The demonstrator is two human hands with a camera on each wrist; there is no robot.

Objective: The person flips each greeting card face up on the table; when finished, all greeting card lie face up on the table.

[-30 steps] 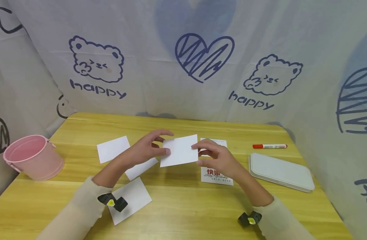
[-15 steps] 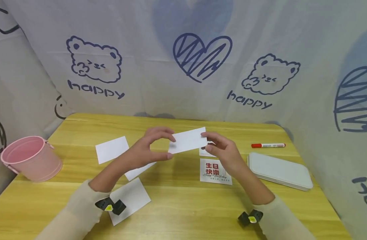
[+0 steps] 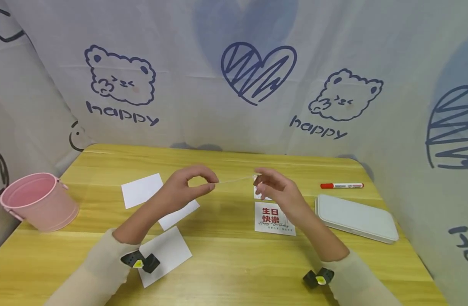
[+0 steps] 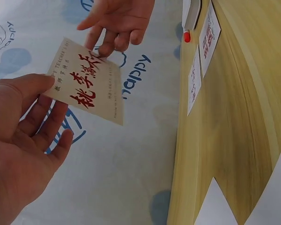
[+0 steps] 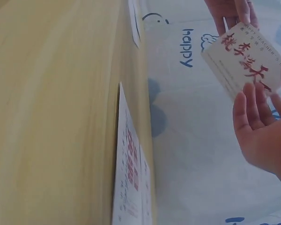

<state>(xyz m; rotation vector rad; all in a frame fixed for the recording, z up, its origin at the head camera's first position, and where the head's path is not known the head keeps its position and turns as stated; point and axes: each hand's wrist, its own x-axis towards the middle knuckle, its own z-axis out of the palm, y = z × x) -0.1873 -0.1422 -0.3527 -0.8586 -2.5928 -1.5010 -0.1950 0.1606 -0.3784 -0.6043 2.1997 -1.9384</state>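
Observation:
Edge-on in the head view, a greeting card (image 3: 235, 179) hangs above the table between both hands. My left hand (image 3: 184, 187) pinches its left end between thumb and index finger. At the card's other end, my right hand (image 3: 281, 193) holds it with curled fingers; its exact thumb contact is hard to see. The left wrist view shows the printed face of the card (image 4: 86, 86), with red Chinese characters and small "Happy Teacher's Day" lettering. Below the right hand lies a birthday card (image 3: 274, 219) with red characters, and another printed card (image 3: 260, 193) behind it is partly hidden.
Blank-side-up white cards lie at left: one farther back (image 3: 141, 191), one under the left forearm (image 3: 179, 215), one nearer (image 3: 169, 255). A pink bucket (image 3: 40, 204) stands far left. At right are a red-capped marker (image 3: 342, 185) and a white case (image 3: 356, 219).
The held card has tipped from showing its blank white face to edge-on in the head view, its printed side turned away. Both hands stay at its ends, having risen slightly.

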